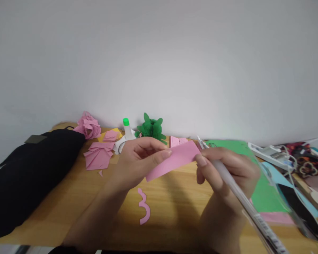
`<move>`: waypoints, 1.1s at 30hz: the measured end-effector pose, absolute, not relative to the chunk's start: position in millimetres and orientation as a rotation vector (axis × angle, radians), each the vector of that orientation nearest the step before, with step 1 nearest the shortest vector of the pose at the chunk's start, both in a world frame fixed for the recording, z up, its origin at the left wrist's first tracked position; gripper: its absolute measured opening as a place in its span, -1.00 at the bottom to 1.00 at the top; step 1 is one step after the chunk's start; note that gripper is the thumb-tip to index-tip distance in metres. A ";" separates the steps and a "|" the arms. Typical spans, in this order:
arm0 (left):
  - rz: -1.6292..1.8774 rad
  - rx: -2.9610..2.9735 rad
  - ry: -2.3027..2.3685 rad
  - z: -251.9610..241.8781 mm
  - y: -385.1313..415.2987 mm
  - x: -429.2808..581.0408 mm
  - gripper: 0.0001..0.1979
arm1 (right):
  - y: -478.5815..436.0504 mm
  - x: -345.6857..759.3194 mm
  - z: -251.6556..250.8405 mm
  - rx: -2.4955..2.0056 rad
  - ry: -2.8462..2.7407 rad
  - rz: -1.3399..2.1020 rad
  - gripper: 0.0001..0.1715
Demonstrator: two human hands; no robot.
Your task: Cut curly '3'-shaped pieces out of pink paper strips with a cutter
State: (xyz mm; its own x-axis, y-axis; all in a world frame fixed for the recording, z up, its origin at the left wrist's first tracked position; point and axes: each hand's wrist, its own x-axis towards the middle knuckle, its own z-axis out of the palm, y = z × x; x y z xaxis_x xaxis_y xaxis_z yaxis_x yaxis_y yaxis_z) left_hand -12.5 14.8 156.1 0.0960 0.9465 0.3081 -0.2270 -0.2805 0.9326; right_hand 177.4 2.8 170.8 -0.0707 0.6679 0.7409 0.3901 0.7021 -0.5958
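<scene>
Both of my hands hold a pink paper strip [175, 159] above the wooden table [69, 197]. My left hand [140, 158] pinches its left part between thumb and fingers. My right hand [228, 169] pinches its right end and also grips a white pen [243, 201], whose tip points up past the strip. A curly pink paper scrap [144, 206] lies on the table below the strip.
A black bag [26, 173] lies at the left. Pink paper pieces [99, 155], a crumpled pink flower [88, 125], a glue bottle with a green cap [127, 128] and a green paper shape [150, 127] sit near the wall. Green and blue sheets [265, 194] and a power strip [270, 152] lie right.
</scene>
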 end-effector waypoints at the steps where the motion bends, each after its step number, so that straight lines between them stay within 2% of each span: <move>1: 1.440 1.304 0.801 155.9 14.7 -11.5 -0.87 | 2.8 177.0 170.8 -0.858 -1.688 0.279 -0.85; 12: 1.499 1.356 0.812 152.6 16.8 -9.8 -0.79 | 0.1 173.0 171.6 -0.909 -1.601 0.248 -0.85; 22: 1.373 1.385 0.888 156.0 15.5 -12.7 -0.72 | -1.7 170.3 171.9 -0.932 -1.536 0.318 -0.85; 33: 1.412 1.457 0.892 157.3 10.3 -14.1 -0.91 | -0.3 176.1 170.1 -0.890 -1.573 0.356 -0.84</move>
